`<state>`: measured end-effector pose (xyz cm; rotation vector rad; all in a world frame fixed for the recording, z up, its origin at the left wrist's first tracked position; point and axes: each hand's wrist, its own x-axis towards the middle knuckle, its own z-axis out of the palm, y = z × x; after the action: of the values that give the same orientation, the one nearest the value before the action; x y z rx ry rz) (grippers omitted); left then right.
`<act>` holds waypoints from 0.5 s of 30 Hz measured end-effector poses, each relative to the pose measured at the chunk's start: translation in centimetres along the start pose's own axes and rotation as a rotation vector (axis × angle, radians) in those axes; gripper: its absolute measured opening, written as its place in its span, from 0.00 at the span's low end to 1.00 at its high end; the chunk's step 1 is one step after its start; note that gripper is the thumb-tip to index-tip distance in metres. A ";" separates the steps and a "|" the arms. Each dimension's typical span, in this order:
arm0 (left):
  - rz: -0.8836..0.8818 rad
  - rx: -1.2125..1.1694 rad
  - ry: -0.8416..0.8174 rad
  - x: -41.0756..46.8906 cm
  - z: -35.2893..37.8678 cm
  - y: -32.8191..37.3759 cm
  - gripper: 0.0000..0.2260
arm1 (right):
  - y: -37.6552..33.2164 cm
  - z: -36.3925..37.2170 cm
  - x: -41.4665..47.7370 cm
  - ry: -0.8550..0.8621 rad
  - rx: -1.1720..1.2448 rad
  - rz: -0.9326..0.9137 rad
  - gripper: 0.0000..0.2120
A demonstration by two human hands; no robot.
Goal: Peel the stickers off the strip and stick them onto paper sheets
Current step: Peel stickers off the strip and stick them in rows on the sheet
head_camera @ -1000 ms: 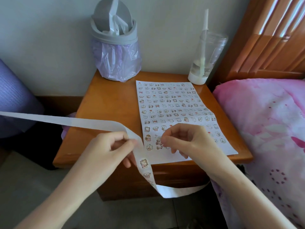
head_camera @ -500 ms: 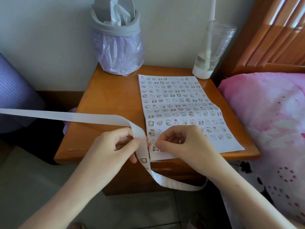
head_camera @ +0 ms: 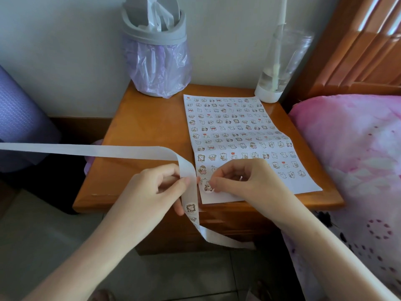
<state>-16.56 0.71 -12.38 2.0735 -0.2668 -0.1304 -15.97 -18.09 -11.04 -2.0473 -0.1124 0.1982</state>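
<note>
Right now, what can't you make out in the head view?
Head view only.
1. Strip: far end cut off by the left edge, so stickers left unknown.
2. Sticker: partly covered by fingertips of the right hand; stuck down or not, unclear.
3. Paper sheet: part of near rows hidden behind the right hand.
4. Cup: top cut off by the top edge.

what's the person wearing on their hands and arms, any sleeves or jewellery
The left forearm and right forearm are bare to the frame's edge: no sleeves, watch or bracelet in view. The right hand wears what looks like a thin, shiny silver-coloured ring on one finger. The left hand shows nothing worn.
</note>
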 end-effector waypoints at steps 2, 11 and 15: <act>0.008 0.003 0.009 0.0 0.0 0.0 0.06 | 0.0 0.1 -0.1 -0.010 -0.020 -0.006 0.01; 0.046 0.042 0.024 -0.1 0.2 -0.3 0.06 | 0.3 0.2 0.0 -0.021 -0.068 -0.025 0.02; 0.047 0.050 0.032 -0.1 0.3 -0.5 0.07 | 0.3 0.2 0.0 -0.028 -0.070 -0.033 0.02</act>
<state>-16.61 0.71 -12.94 2.1156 -0.3019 -0.0630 -16.01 -18.07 -11.40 -2.1113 -0.1728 0.2051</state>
